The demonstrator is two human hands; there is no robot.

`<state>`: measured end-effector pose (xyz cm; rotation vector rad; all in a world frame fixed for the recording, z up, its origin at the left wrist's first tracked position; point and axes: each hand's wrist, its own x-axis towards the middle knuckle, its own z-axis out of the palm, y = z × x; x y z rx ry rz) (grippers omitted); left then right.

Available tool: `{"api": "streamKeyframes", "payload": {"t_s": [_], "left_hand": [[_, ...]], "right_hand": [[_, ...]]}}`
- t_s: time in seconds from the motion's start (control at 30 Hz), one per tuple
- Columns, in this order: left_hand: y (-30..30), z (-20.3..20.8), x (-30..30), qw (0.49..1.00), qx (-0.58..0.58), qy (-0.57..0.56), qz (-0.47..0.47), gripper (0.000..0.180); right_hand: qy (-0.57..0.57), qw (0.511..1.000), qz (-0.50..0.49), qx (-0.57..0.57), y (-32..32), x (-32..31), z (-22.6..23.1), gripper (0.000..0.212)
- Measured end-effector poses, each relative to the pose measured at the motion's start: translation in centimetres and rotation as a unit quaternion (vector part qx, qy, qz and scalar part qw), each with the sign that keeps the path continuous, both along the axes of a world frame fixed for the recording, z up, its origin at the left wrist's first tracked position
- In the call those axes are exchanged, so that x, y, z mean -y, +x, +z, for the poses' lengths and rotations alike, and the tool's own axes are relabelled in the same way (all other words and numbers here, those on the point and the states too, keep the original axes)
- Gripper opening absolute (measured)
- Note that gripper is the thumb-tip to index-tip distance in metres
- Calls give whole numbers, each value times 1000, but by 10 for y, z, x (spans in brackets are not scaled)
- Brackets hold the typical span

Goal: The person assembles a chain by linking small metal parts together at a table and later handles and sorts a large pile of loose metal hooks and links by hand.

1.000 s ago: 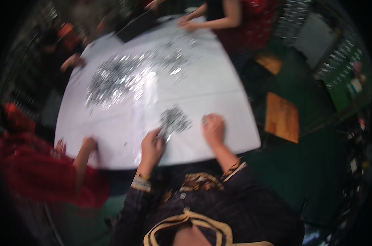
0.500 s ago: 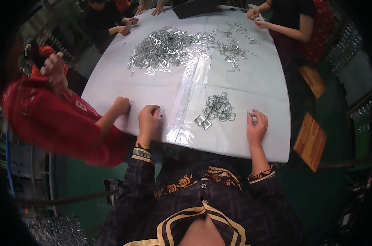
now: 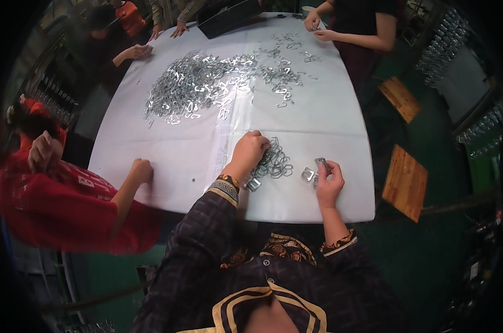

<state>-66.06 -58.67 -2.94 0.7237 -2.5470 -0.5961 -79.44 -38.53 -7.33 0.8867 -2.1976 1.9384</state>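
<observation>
Left hand (image 3: 250,150) has come to the small pile of links (image 3: 279,161); right hand (image 3: 330,180) now holds a shiny rectangular piece (image 3: 320,162).
So both hands are at the pile's sides, left at ten o'clock, right at four. Right grip is closed on its piece; left is curled, I cannot tell if around a link. White surface (image 3: 329,127) gives room at two o'clock; its near edge is at six.

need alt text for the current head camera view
A person's left hand is at the edge of a small pile of metal links on a white table, while the right hand holds a shiny metal piece. A larger metal heap lies farther across, and a co-worker in red is at the left.
</observation>
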Motion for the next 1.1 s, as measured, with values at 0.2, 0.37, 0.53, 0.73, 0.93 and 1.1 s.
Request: {"api": "streamKeyframes", "payload": {"t_s": [0.2,0.37,0.53,0.73,0.93,1.1], "left_hand": [[-10,-8,4,993,71,-89,-39,10],[-1,-5,6,996,44,-70,-24,4],[6,19,-2,997,-10,74,6,11],[21,12,3,988,-21,154,-6,10],[24,29,-10,980,-4,198,-30,16],[24,24,-11,966,-56,252,-20,11]], "right_hand": [[-47,997,-46,36,-40,-8,12,11],[-29,986,-157,-37,-136,-32,47,12],[22,927,-343,-149,-296,-105,99,19],[-153,947,-213,186,-377,-171,167,8],[-185,930,-215,233,-359,-198,211,7],[-180,915,-267,244,-360,-211,226,7]]}}
